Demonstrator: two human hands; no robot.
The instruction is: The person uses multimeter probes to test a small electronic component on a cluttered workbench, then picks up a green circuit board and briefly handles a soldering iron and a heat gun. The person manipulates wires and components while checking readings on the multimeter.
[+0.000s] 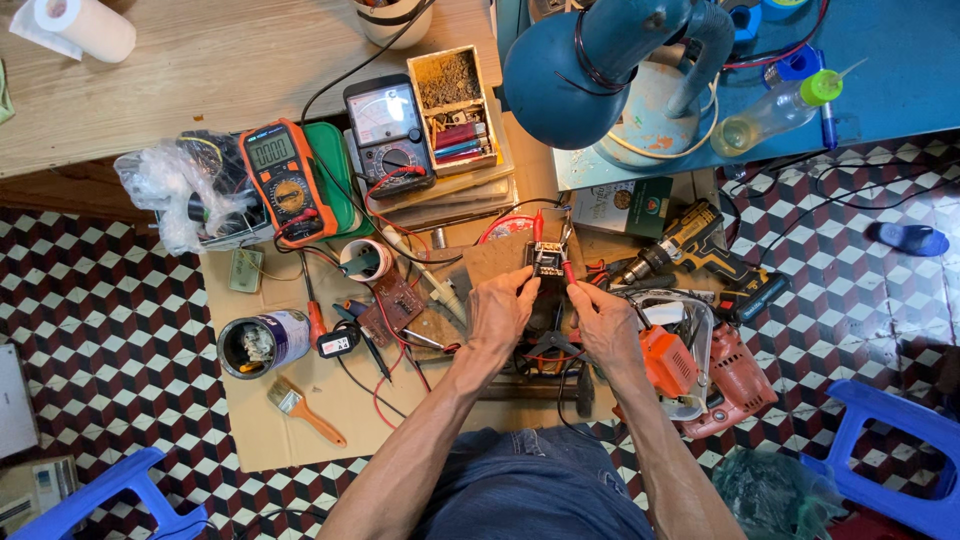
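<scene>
At frame centre, the left hand (500, 308) is pinching a small black part (547, 259); the right hand (605, 322) is pinching a red probe (568, 270) against it.

lamp (590, 75): showing blue
meter (287, 180) left of lamp: showing orange
drill (690, 245) below lamp: showing yellow and black
floor (100, 300): showing red-white-black cube pattern
</scene>
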